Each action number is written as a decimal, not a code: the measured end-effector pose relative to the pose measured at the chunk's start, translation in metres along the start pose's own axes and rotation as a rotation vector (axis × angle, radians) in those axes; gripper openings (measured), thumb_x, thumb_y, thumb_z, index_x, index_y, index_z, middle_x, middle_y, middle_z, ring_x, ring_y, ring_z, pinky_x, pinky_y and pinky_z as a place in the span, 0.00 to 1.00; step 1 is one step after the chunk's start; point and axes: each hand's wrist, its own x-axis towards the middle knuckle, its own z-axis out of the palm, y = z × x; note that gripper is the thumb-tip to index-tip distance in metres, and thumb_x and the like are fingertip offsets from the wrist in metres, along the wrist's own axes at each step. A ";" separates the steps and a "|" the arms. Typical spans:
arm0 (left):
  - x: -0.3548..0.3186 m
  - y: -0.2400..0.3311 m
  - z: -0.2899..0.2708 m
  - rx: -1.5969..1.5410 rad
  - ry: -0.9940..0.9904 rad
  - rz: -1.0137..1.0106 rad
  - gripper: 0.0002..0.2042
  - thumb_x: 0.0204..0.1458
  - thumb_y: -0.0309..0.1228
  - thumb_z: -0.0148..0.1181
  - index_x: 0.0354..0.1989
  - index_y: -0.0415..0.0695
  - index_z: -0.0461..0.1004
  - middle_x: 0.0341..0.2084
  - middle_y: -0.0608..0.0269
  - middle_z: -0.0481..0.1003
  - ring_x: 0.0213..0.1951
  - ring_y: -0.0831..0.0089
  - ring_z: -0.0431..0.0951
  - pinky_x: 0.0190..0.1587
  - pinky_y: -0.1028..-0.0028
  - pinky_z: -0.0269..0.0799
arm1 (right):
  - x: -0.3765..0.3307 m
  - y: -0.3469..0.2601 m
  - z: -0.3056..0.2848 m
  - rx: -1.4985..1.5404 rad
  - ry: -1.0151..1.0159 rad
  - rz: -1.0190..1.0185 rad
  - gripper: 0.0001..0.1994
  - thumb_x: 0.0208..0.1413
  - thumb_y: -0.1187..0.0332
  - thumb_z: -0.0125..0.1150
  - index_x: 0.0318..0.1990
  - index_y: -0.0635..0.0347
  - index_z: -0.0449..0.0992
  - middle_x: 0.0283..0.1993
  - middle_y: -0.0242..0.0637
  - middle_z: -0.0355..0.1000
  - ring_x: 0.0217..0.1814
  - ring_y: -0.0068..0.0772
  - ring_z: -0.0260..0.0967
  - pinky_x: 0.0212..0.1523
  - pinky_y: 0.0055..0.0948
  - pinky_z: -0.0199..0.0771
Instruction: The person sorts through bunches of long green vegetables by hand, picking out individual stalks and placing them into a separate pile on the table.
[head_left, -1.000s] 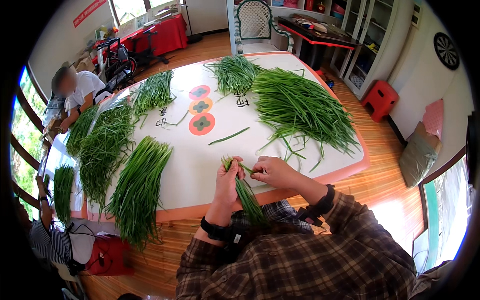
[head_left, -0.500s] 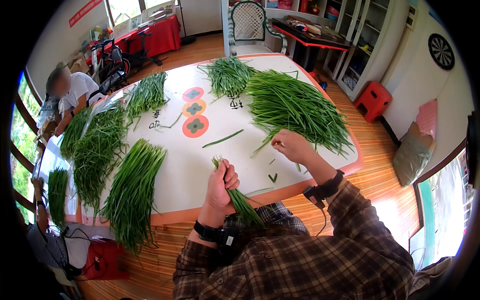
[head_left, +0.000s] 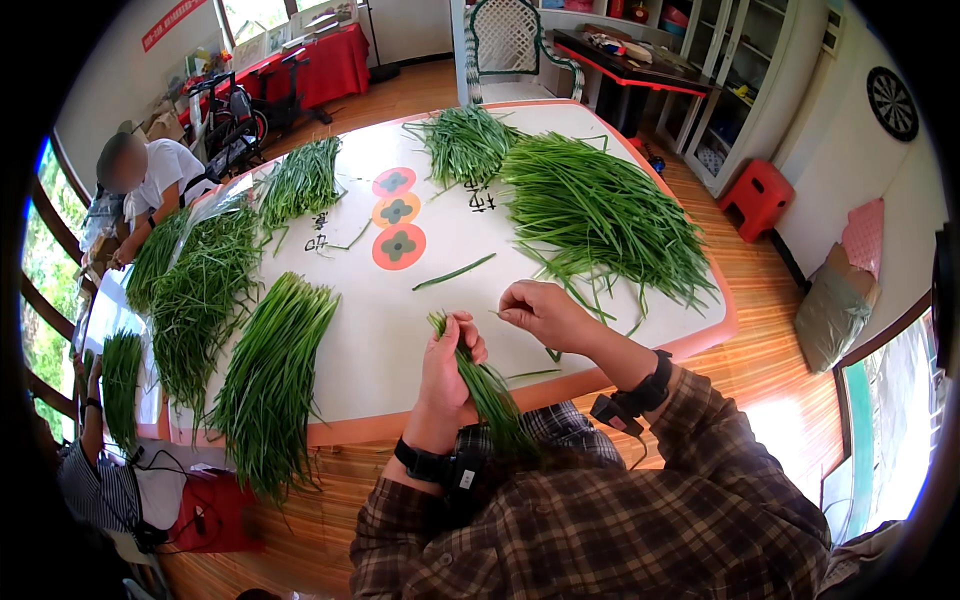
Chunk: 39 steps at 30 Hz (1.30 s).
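My left hand (head_left: 447, 365) is closed round a bunch of garlic chives (head_left: 488, 395), whose pale cut ends stick up above the fist while the green leaves hang over the table edge toward my lap. Just right of those ends, my right hand (head_left: 540, 315) is held with thumb and fingers pinched; whatever lies between the fingertips is too small to make out. Beyond it spreads a large heap of loose chives (head_left: 605, 205), with a few strays at its near edge. One single chive (head_left: 454, 272) lies on the white table (head_left: 370, 340) in front of me.
To my left lie a neat pile of chives (head_left: 275, 375), a tangled heap (head_left: 200, 310) and a smaller pile (head_left: 305, 180). Another pile (head_left: 465, 142) sits at the far edge. Two people work along the left side. A red stool (head_left: 758, 200) stands on the floor at right.
My right hand has moved left and toward me, from the big heap to beside the bunch. The left hand keeps its hold. The view has shifted slightly.
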 end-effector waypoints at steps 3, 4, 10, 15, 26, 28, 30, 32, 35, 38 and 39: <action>0.000 -0.004 -0.009 0.072 -0.030 0.056 0.15 0.59 0.40 0.43 0.45 0.42 0.63 0.35 0.60 0.71 0.40 0.67 0.72 0.43 0.68 0.69 | -0.004 -0.020 0.009 0.252 -0.026 0.115 0.04 0.50 0.73 0.57 0.32 0.63 0.71 0.29 0.34 0.66 0.27 0.24 0.65 0.30 0.22 0.66; 0.000 -0.004 -0.007 0.092 -0.052 0.047 0.15 0.59 0.40 0.43 0.45 0.41 0.63 0.36 0.59 0.72 0.42 0.66 0.72 0.44 0.66 0.69 | -0.005 -0.022 0.012 0.241 0.010 0.085 0.04 0.50 0.73 0.57 0.32 0.63 0.71 0.29 0.33 0.66 0.27 0.22 0.65 0.30 0.21 0.66; -0.003 -0.006 0.002 0.151 -0.064 0.000 0.14 0.59 0.38 0.42 0.42 0.39 0.66 0.33 0.58 0.73 0.37 0.69 0.74 0.43 0.68 0.70 | -0.006 -0.020 0.029 0.128 0.151 0.065 0.04 0.50 0.73 0.57 0.32 0.64 0.71 0.29 0.33 0.65 0.25 0.21 0.64 0.28 0.20 0.66; 0.000 -0.008 -0.006 0.234 -0.148 0.028 0.11 0.59 0.38 0.42 0.31 0.43 0.64 0.21 0.67 0.65 0.25 0.75 0.66 0.35 0.70 0.69 | -0.007 -0.025 0.031 0.508 0.081 0.286 0.11 0.50 0.67 0.57 0.38 0.63 0.69 0.26 0.39 0.69 0.29 0.32 0.69 0.30 0.26 0.68; -0.002 0.005 -0.006 -0.078 -0.028 0.043 0.12 0.61 0.42 0.37 0.27 0.51 0.60 0.12 0.75 0.51 0.13 0.85 0.46 0.17 0.83 0.43 | -0.037 -0.001 0.000 -0.013 -0.420 0.195 0.10 0.48 0.63 0.55 0.35 0.56 0.76 0.29 0.39 0.73 0.31 0.39 0.70 0.34 0.32 0.68; -0.003 0.006 -0.006 -0.059 -0.064 -0.011 0.13 0.60 0.42 0.38 0.27 0.51 0.60 0.12 0.76 0.50 0.13 0.85 0.45 0.16 0.83 0.42 | -0.030 0.015 -0.019 -0.135 -0.296 0.203 0.09 0.49 0.64 0.54 0.34 0.55 0.76 0.29 0.36 0.73 0.32 0.39 0.70 0.34 0.33 0.68; -0.003 0.006 -0.006 -0.024 -0.087 -0.053 0.13 0.60 0.43 0.39 0.27 0.51 0.60 0.11 0.76 0.50 0.13 0.85 0.45 0.16 0.83 0.42 | -0.019 0.029 -0.032 -0.307 -0.131 0.152 0.08 0.49 0.64 0.54 0.33 0.54 0.75 0.30 0.34 0.72 0.34 0.39 0.69 0.34 0.35 0.68; -0.002 0.008 -0.004 0.031 -0.096 -0.082 0.12 0.59 0.42 0.42 0.26 0.51 0.61 0.11 0.76 0.49 0.12 0.85 0.45 0.16 0.83 0.43 | -0.005 0.039 -0.038 -0.426 -0.044 0.155 0.06 0.50 0.65 0.53 0.34 0.52 0.74 0.34 0.34 0.68 0.38 0.38 0.68 0.35 0.36 0.68; -0.003 0.008 -0.003 0.044 -0.114 -0.072 0.12 0.58 0.41 0.44 0.26 0.51 0.61 0.11 0.76 0.50 0.12 0.86 0.45 0.16 0.83 0.42 | 0.013 0.050 -0.037 -0.590 -0.028 0.088 0.06 0.51 0.66 0.53 0.35 0.51 0.74 0.37 0.35 0.67 0.38 0.40 0.68 0.36 0.37 0.69; -0.004 0.009 -0.004 0.043 -0.111 -0.075 0.11 0.58 0.41 0.45 0.26 0.51 0.61 0.11 0.77 0.50 0.12 0.86 0.46 0.16 0.83 0.42 | 0.029 0.048 -0.035 -0.833 -0.159 0.082 0.08 0.47 0.71 0.52 0.35 0.59 0.73 0.38 0.41 0.67 0.38 0.43 0.69 0.34 0.37 0.71; -0.004 0.008 -0.004 0.036 -0.111 -0.079 0.11 0.58 0.41 0.45 0.26 0.51 0.61 0.11 0.77 0.50 0.12 0.86 0.46 0.16 0.83 0.42 | 0.034 0.048 -0.029 -0.931 -0.193 0.070 0.08 0.46 0.72 0.52 0.34 0.60 0.74 0.38 0.42 0.68 0.38 0.43 0.70 0.34 0.37 0.71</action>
